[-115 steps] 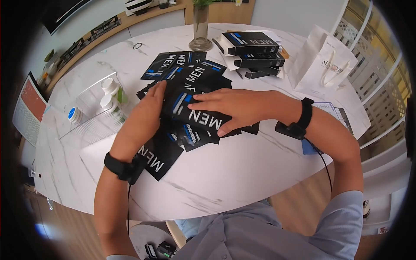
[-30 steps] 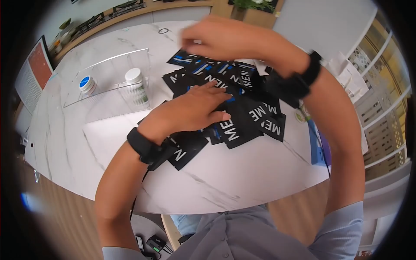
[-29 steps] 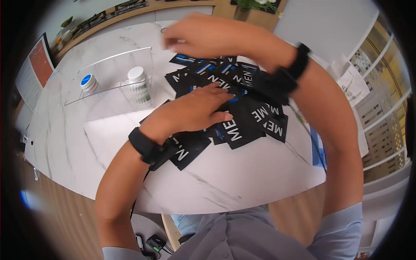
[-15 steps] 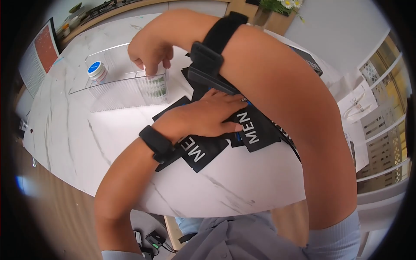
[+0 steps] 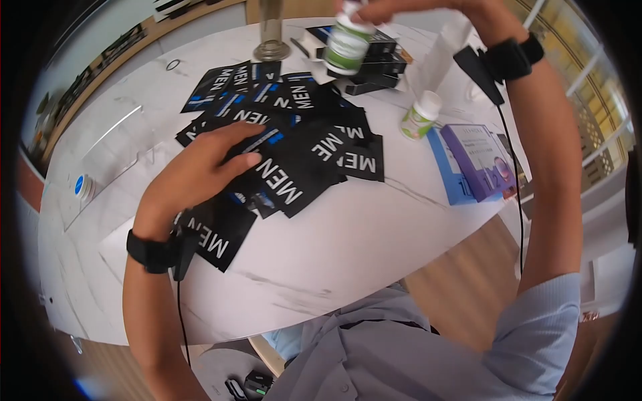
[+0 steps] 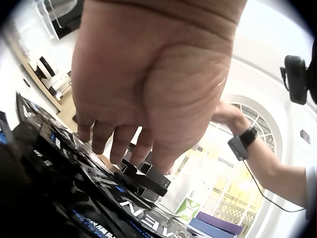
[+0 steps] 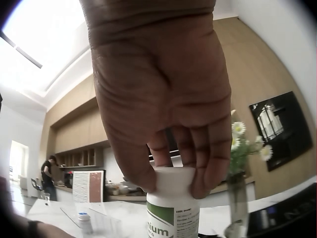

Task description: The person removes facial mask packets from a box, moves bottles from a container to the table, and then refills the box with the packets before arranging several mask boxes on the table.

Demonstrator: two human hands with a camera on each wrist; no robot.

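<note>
My right hand (image 7: 163, 94) grips a white supplement bottle (image 5: 348, 45) by its cap, fingers and thumb around it. In the head view the bottle hangs above the far edge of the packets, in front of the stacked boxes. My left hand (image 5: 200, 164) lies with extended fingers on a spread pile of black sachets (image 5: 287, 170) marked MEN. A second white bottle with a green label (image 5: 419, 117) stands on the table right of the pile. At the left, a clear plastic organizer (image 5: 127, 160) has a blue-capped jar (image 5: 83, 187) at its near side.
Black boxes (image 5: 381, 65) are stacked at the back beside a glass vase (image 5: 271, 37). Purple and blue boxes (image 5: 476, 160) lie near the right table edge, with a white paper bag (image 5: 447, 53) behind. Another person (image 7: 48, 178) stands far off in the right wrist view.
My right hand has taken the bottle out of the organizer and carried it rightward over the sachets. My left hand stays on the pile. The head view has turned right.
</note>
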